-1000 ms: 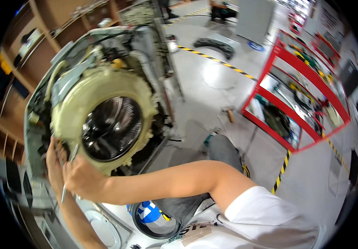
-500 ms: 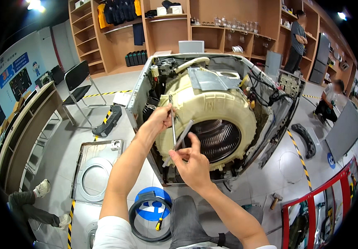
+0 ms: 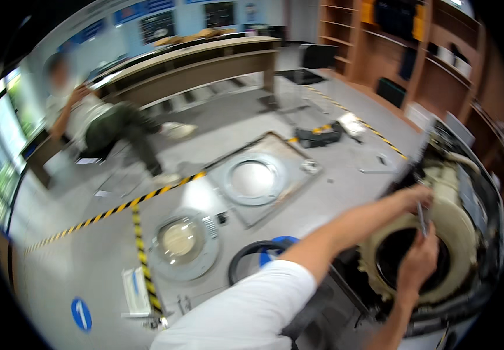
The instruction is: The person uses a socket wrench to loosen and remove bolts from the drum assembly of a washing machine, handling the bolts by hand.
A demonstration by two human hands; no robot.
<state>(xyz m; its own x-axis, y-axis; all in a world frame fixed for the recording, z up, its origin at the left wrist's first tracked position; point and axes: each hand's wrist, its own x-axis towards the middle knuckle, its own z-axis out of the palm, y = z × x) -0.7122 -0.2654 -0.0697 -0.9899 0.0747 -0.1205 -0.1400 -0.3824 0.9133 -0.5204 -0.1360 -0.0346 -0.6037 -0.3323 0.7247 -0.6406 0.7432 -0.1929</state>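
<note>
Both of my hands are at the right, in front of an opened washing machine's cream-coloured tub (image 3: 466, 224). My left hand (image 3: 416, 197) is closed round the upper part of a slim silver rod-shaped tool (image 3: 421, 218), near the tub's upper left edge. Below it, my right hand (image 3: 420, 259) has its fingers closed on the tool's lower end, in front of the dark drum opening (image 3: 389, 256). Motion blur hides the tool's exact kind and its tip.
On the floor lie a front panel with a round hole (image 3: 290, 185), a round door with glass (image 3: 208, 259), a black rubber ring (image 3: 234, 262) and a dark part (image 3: 319, 137). A person (image 3: 97, 119) sits at the far left by a long desk (image 3: 205, 69).
The view has swung left, so the washing machine and my hands now appear at the right. Both hands stay on the rod-shaped tool; the separate grey bar can no longer be made out.
</note>
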